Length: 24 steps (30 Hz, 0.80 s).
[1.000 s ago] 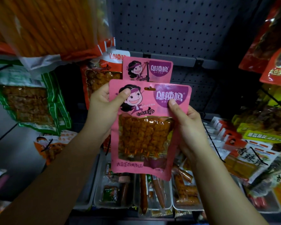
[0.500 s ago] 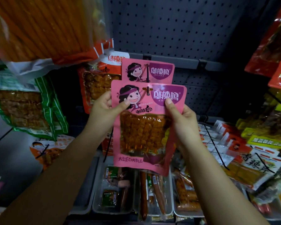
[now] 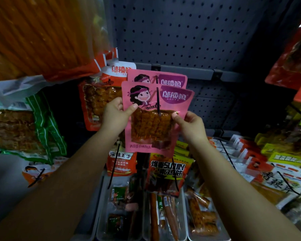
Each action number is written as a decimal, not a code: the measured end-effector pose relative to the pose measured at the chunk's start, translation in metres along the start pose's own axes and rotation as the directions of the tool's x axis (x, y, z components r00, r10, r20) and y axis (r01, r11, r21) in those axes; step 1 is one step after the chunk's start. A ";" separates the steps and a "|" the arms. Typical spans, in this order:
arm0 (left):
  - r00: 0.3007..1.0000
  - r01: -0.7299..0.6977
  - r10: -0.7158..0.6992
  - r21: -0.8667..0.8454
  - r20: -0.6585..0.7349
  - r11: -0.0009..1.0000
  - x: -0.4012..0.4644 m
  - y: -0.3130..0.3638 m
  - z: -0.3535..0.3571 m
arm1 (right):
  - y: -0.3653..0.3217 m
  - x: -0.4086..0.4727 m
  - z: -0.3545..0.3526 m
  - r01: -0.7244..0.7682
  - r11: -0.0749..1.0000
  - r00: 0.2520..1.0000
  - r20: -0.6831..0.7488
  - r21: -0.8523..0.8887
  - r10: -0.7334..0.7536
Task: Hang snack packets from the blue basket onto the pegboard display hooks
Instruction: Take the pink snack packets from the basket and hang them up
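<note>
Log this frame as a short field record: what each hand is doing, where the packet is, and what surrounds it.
left hand: pinches front pink packet at its left edge
right hand: pinches the same packet at its right edge
hook: black hook shows in front of the packet's header
behind: second pink packet hanging on the same hook
backing: grey pegboard
below: trays of sausage snacks
blue basket: not in view

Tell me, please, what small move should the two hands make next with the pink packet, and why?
Probably slide the front pink packet further back along the black hook, then let go. The hook already passes through its top and sticks out in front, so it seems threaded. The left hand and right hand each pinch a side edge, and an identical packet hangs just behind it.
</note>
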State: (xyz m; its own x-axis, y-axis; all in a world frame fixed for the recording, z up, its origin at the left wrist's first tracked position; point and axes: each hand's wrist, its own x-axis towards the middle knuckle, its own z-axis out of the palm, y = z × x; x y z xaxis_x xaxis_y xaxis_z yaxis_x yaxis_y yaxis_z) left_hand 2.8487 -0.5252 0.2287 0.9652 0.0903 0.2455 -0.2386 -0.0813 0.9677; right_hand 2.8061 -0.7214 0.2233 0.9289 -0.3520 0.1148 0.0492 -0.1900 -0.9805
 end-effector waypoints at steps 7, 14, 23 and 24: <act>0.997 0.065 -0.062 0.096 -0.041 0.993 0.035 0.001 0.017 | -0.005 0.043 0.012 -0.029 0.986 0.993 -0.121 -0.163 0.009; 0.992 0.058 -0.043 0.128 -0.122 0.990 0.052 -0.005 0.026 | -0.002 0.063 0.018 -0.025 0.963 0.981 -0.193 -0.268 -0.028; 0.980 0.010 0.025 0.173 -0.199 0.985 0.044 -0.026 0.020 | 0.018 0.053 0.023 0.054 0.979 0.978 -0.189 -0.198 -0.092; 0.985 0.002 0.028 0.180 -0.168 0.984 0.041 -0.029 0.020 | 0.021 0.051 0.024 0.056 0.985 0.987 -0.138 -0.162 -0.079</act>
State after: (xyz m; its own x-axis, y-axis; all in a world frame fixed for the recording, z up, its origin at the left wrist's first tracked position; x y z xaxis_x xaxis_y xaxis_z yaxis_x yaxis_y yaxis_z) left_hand 2.8975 -0.5389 0.2094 0.9262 0.2538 0.2789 -0.2130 -0.2581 0.9423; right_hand 2.8634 -0.7216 0.2046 0.8625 -0.4593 0.2124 0.0408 -0.3553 -0.9339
